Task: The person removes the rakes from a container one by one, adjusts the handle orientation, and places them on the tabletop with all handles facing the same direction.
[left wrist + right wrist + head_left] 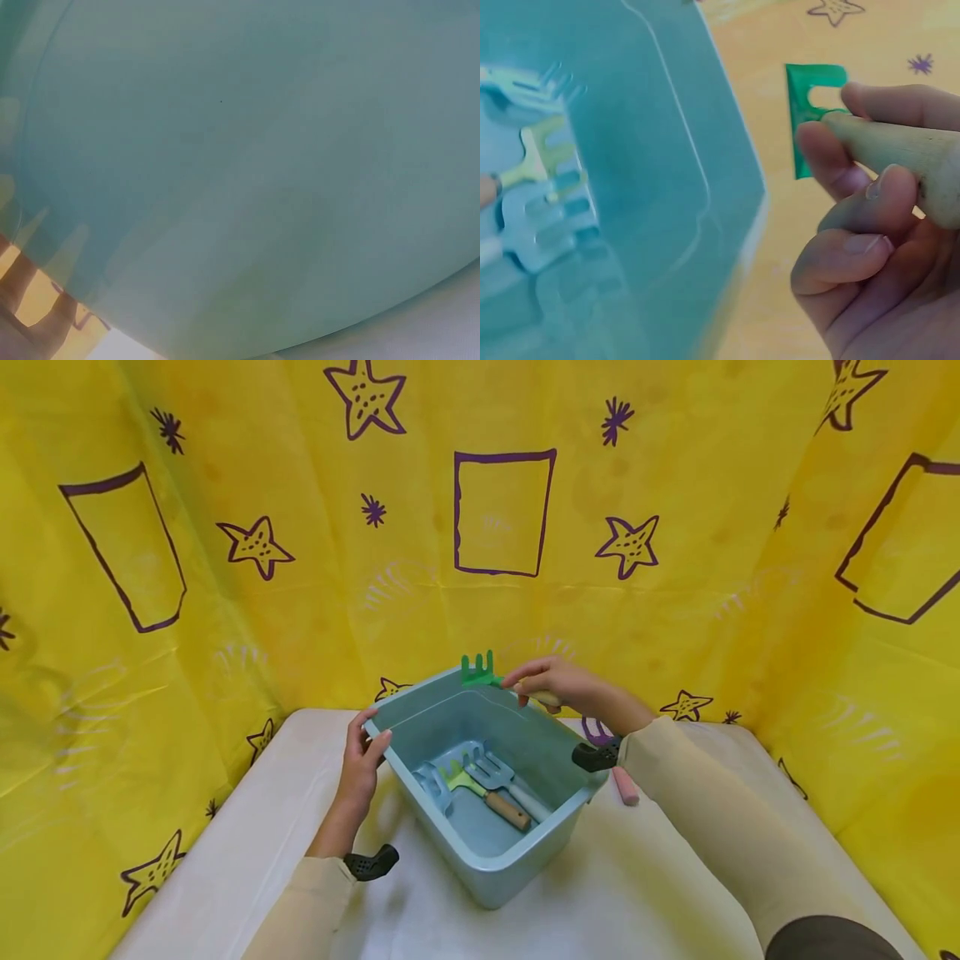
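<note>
My right hand [562,685] grips a small green hand rake [477,677] by its pale wooden handle [900,150]. The rake's tines point up, over the far rim of a blue-green plastic tub [480,860]. At the tub's left corner my left hand [360,768] holds the rim between fingers and thumb. Inside the tub lie a lime-green hand rake [467,782] with a brown wooden handle and a light blue hand fork [491,774]. Another light blue tool [432,787] lies against the left wall. The tub's side fills most of the left wrist view.
The tub stands on a white-covered table [645,893]. A pink handle [626,787] lies just right of the tub, partly hidden by the tub and my right arm. Yellow cloth [495,610] with purple drawings hangs behind and along both sides.
</note>
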`<state>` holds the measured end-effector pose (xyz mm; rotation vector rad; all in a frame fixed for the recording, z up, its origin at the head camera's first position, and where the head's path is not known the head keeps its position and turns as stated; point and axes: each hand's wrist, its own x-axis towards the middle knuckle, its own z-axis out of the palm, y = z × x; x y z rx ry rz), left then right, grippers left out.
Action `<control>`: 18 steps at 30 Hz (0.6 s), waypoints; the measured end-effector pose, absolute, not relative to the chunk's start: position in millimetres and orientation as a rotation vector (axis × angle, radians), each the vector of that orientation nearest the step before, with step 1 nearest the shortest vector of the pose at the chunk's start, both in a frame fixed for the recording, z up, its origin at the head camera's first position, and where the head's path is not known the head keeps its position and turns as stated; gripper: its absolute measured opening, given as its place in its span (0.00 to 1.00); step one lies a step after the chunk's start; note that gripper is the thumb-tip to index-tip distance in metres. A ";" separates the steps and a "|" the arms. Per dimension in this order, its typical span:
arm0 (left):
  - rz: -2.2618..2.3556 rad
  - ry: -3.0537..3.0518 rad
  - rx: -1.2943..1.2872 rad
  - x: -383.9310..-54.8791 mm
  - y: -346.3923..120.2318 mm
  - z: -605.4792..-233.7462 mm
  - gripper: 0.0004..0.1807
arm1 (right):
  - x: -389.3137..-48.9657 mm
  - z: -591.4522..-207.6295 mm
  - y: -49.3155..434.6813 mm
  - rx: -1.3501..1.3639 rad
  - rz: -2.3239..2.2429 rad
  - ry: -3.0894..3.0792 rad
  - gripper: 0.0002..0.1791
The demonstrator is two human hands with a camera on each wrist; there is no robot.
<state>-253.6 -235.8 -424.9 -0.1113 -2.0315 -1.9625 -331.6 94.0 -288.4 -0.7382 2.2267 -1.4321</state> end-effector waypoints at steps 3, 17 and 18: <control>-1.960 -2.036 -0.105 -253.1 -234.6 -424.0 0.28 | -329.0 -287.9 108.4 -0.745 -1.472 2.256 0.17; -1.981 -2.017 -0.127 -252.1 -232.8 -422.6 0.29 | -320.7 -294.6 170.0 -0.628 -1.611 2.328 0.13; -1.977 -2.019 -0.127 -252.4 -232.9 -423.0 0.29 | -319.8 -295.4 173.8 -0.611 -1.612 2.338 0.14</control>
